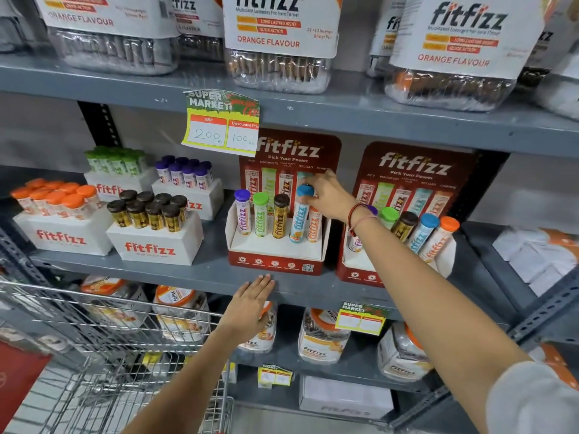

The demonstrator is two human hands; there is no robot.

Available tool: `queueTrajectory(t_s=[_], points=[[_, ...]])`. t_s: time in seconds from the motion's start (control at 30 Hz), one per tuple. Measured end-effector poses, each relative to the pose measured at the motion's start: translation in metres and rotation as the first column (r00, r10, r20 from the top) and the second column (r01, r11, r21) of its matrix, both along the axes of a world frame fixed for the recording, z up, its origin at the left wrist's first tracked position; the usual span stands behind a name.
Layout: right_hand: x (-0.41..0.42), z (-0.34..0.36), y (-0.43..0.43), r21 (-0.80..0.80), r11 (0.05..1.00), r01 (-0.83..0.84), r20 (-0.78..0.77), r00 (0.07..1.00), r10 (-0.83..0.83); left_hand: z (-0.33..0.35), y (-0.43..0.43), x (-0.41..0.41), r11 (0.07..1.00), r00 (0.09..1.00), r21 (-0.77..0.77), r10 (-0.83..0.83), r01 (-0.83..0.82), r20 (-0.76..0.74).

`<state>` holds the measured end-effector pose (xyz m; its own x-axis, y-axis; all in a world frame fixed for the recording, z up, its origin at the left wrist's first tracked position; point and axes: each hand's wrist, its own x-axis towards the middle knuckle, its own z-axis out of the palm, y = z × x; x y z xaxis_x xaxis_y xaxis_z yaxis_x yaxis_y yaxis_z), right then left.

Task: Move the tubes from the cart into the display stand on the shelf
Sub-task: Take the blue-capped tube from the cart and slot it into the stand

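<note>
A red fitfizz display stand (275, 265) sits on the middle shelf. In its slots stand a purple-capped tube (242, 212), a green-capped tube (261, 214), a brown-capped tube (280, 217), a blue-capped tube (300, 219) and an orange tube (314, 227). My right hand (327, 195) grips the blue cap from above, the tube leaning slightly in its slot. My left hand (250, 303) lies flat, fingers apart, against the shelf's front edge below the stand. The wire cart (103, 349) is at the lower left; its inside is blurred.
A second red stand (360, 270) with several tubes is to the right, partly behind my right arm. White fitfizz boxes (150, 245) of tubes fill the shelf's left. Large jars stand on the shelves above and below. A price tag (221, 123) hangs from the upper shelf.
</note>
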<state>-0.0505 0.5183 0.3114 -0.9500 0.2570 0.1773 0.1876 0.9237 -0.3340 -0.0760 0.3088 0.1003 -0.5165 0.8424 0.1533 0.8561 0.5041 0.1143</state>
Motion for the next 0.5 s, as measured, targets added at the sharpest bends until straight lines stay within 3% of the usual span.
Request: queueTrajectory(t_s=[0.27, 0.5], points=[[-0.012, -0.005, -0.001, 0.130, 0.991, -0.002, 0.039, 0.999, -0.003, -0.002, -0.001, 0.001, 1.000, 1.000, -0.008, 0.010, -0.010, 0.018], [-0.014, -0.022, 0.001, 0.138, 0.990, -0.001, 0.123, 0.992, -0.016, 0.001, -0.001, 0.002, 1.000, 1.000, -0.007, 0.001, -0.001, 0.029]])
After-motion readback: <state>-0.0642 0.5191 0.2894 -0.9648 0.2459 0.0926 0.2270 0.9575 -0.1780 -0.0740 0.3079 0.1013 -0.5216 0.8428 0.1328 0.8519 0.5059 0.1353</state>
